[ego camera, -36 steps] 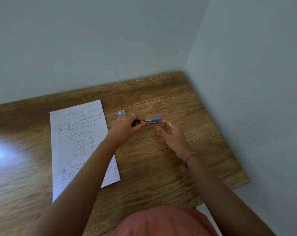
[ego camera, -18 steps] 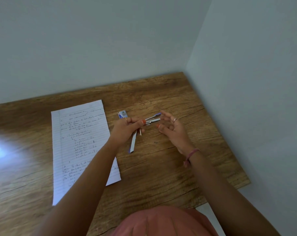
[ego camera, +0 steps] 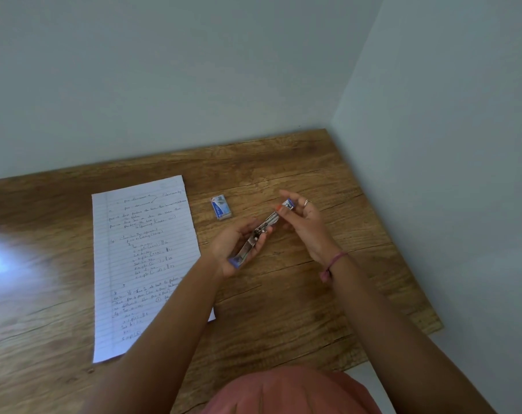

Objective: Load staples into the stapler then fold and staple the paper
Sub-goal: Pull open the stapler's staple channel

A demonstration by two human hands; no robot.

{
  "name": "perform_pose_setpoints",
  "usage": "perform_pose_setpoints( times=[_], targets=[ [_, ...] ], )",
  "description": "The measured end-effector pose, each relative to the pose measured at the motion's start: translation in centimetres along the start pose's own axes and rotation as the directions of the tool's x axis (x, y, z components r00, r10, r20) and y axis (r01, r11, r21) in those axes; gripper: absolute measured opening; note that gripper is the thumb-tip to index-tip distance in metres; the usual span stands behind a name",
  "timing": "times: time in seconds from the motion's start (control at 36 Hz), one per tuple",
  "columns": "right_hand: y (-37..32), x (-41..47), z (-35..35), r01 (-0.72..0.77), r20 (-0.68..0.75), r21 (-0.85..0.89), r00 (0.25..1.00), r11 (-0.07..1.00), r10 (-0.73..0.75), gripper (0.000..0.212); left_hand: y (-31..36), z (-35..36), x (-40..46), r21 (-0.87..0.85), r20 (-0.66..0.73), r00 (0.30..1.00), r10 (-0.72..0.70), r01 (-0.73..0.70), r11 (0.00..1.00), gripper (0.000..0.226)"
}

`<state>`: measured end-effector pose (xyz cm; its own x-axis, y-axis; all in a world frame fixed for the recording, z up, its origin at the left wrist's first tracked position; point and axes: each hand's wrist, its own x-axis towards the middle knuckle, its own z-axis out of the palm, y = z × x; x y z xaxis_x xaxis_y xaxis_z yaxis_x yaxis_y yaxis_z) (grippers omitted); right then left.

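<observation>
Both hands hold the opened-flat stapler [ego camera: 261,231] above the table [ego camera: 313,294] — left hand [ego camera: 234,249] at its near end, right hand [ego camera: 303,222] at the far end. Just beyond the grip lies the small staple box [ego camera: 221,207]; left of it, the paper [ego camera: 143,258]. Right of the grip bare wood runs to the side wall [ego camera: 448,204] — another wall closes the far edge.

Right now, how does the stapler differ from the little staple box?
The stapler is up off the table, held by both hands; the staple box lies on the table, untouched. The stapler is long, thin and swung open, showing metal inside; the box is short, blocky and looks closed. Both have blue on them.
</observation>
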<state>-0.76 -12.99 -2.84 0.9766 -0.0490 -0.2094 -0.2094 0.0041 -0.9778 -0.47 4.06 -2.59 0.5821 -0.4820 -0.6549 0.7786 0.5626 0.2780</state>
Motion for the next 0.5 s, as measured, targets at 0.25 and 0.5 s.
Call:
perform_pose_setpoints(
  times=[0.25,0.5],
  targets=[
    [0.0,0.8,-1.8,0.021,0.014,-0.239,1.000,0.971,-0.018,0.021,1.4,-0.3,-1.4,-0.036,0.147,0.989,0.023,-0.018,0.999,0.054],
    [-0.9,1.0,-3.0,0.364,0.303,-0.739,0.931,0.566,-0.203,0.039,4.4,-0.6,-2.1,-0.011,0.249,0.965,-0.081,0.087,0.996,0.073]
  ],
)
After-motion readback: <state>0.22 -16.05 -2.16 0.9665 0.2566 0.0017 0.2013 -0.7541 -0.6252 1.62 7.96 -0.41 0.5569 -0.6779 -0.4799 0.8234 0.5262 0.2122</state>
